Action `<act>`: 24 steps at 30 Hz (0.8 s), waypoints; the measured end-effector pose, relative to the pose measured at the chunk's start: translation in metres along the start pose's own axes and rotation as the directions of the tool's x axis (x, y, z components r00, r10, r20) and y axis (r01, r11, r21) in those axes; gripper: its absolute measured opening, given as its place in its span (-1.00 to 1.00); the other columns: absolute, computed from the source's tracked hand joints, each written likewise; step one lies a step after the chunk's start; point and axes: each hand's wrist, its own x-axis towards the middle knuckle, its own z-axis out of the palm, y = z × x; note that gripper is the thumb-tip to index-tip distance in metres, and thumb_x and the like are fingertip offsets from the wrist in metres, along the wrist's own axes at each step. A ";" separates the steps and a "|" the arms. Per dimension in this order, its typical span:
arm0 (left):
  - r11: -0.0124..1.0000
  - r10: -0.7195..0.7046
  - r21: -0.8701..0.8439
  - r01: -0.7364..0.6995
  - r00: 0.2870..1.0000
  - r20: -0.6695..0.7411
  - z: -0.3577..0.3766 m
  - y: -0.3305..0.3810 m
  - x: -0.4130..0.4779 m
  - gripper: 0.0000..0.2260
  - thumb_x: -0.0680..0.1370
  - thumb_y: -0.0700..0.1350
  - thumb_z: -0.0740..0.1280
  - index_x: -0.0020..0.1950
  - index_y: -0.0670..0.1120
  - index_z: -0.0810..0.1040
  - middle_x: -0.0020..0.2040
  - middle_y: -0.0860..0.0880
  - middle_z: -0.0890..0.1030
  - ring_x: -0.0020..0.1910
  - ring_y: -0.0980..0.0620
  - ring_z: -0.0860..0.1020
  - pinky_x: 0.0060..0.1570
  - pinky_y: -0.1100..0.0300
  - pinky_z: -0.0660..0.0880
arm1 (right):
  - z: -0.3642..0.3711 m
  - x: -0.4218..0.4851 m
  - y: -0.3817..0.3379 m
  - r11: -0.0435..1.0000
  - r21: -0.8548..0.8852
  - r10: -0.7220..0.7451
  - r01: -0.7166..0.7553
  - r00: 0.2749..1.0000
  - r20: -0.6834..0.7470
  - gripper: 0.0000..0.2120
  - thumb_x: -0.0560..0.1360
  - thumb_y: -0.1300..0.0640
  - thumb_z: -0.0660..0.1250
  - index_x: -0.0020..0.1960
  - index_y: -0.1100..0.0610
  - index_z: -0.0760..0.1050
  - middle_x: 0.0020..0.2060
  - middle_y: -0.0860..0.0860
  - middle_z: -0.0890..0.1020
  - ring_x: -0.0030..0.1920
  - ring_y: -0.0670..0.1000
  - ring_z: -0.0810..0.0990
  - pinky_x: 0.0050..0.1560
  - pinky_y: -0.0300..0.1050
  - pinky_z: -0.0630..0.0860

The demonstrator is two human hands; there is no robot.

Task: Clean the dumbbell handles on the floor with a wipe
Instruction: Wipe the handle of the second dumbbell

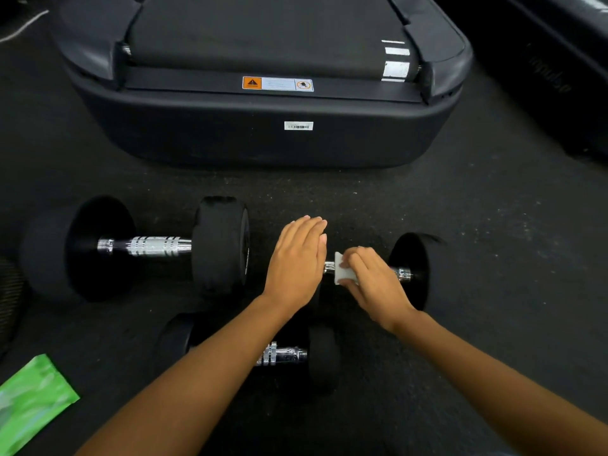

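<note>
So, right hand (371,281) pinches a folded white wipe (343,273) round the chrome handle (403,274) of the right-side dumbbell (413,251) on the speckled rubber floor (493,245); left hand (296,261) lies flat, fingers straight, over its left end.

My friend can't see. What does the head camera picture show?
A right hand wraps a white wipe around the metal handle of a dumbbell while the left hand rests flat on its end. Two more dumbbells lie on the dark floor, near a green packet and a treadmill.
</note>
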 end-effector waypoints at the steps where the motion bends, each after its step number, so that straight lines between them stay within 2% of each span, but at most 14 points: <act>1: 1.000 -0.002 -0.003 0.002 1.000 0.000 0.000 0.000 0.000 -0.56 0.61 -0.05 -0.04 0.25 -0.21 0.51 0.21 -0.14 0.56 0.28 -0.07 0.46 0.34 0.11 0.17 | 0.001 0.002 -0.003 1.000 0.001 -0.003 0.003 1.000 -0.008 -0.70 0.36 0.24 0.47 0.03 0.23 0.47 -0.01 0.11 0.54 -0.03 0.06 0.51 -0.04 -0.15 0.44; 7: 1.000 0.008 0.004 -0.008 1.000 -0.001 0.000 0.001 0.001 -0.57 0.60 -0.06 -0.03 0.24 -0.22 0.52 0.19 -0.16 0.58 0.26 -0.08 0.48 0.32 0.07 0.19 | 0.012 0.017 -0.008 1.000 0.016 -0.002 0.001 0.998 0.058 -0.72 0.41 0.22 0.42 0.08 0.25 0.47 -0.01 0.12 0.54 -0.04 0.08 0.48 0.01 -0.06 0.45; 10: 1.000 0.008 0.002 -0.008 1.000 -0.004 0.001 0.000 0.000 -0.58 0.60 -0.06 -0.02 0.24 -0.23 0.52 0.20 -0.15 0.57 0.26 -0.08 0.48 0.33 0.08 0.18 | 0.006 0.012 0.000 0.996 0.080 0.033 -0.040 0.995 0.093 -0.70 0.48 0.14 0.36 0.16 0.20 0.44 0.05 0.07 0.52 0.05 0.00 0.44 0.07 -0.23 0.34; 12: 1.000 0.009 0.001 -0.009 1.000 -0.007 0.001 0.000 0.000 -0.58 0.61 -0.06 -0.02 0.24 -0.23 0.52 0.20 -0.15 0.57 0.27 -0.08 0.48 0.33 0.08 0.18 | 0.000 0.009 0.006 0.986 0.129 0.092 -0.108 0.988 0.125 -0.70 0.53 0.07 0.29 0.22 0.15 0.43 0.09 0.02 0.51 0.10 -0.05 0.42 0.08 -0.27 0.32; 14: 1.000 0.010 -0.003 -0.010 1.000 -0.007 0.001 -0.001 0.001 -0.57 0.61 -0.06 -0.02 0.24 -0.23 0.51 0.20 -0.15 0.57 0.27 -0.08 0.47 0.33 0.09 0.19 | -0.003 0.015 0.011 0.968 0.138 0.177 -0.208 0.963 0.204 -0.71 0.57 0.02 0.21 0.22 0.13 0.44 0.07 -0.01 0.51 0.11 -0.05 0.42 0.08 -0.22 0.36; 17: 1.000 0.016 -0.001 -0.016 1.000 -0.007 0.001 -0.001 0.001 -0.57 0.61 -0.06 -0.03 0.24 -0.23 0.51 0.20 -0.15 0.57 0.27 -0.08 0.47 0.33 0.09 0.19 | -0.002 0.031 0.009 0.935 0.144 0.273 -0.324 0.917 0.291 -0.73 0.60 0.02 0.13 0.11 0.16 0.50 -0.01 0.06 0.55 0.05 0.02 0.48 0.02 -0.11 0.40; 20: 1.000 0.018 0.000 -0.018 1.000 -0.013 0.002 -0.001 0.001 -0.58 0.61 -0.07 -0.02 0.24 -0.23 0.52 0.19 -0.16 0.58 0.26 -0.08 0.48 0.33 0.08 0.21 | 0.005 0.034 -0.003 0.959 0.121 0.219 -0.257 0.940 0.263 -0.77 0.60 0.09 0.14 0.08 0.20 0.48 -0.03 0.10 0.55 0.02 0.05 0.49 -0.05 -0.17 0.34; 24: 1.000 0.018 -0.003 -0.018 1.000 -0.014 0.002 0.000 0.000 -0.58 0.61 -0.07 -0.01 0.24 -0.22 0.52 0.19 -0.15 0.58 0.26 -0.08 0.48 0.33 0.07 0.21 | 0.000 0.019 -0.004 0.966 0.175 0.151 -0.190 0.964 0.218 -0.73 0.57 0.15 0.20 0.26 0.16 0.41 0.12 0.05 0.53 0.16 -0.01 0.46 0.14 -0.24 0.32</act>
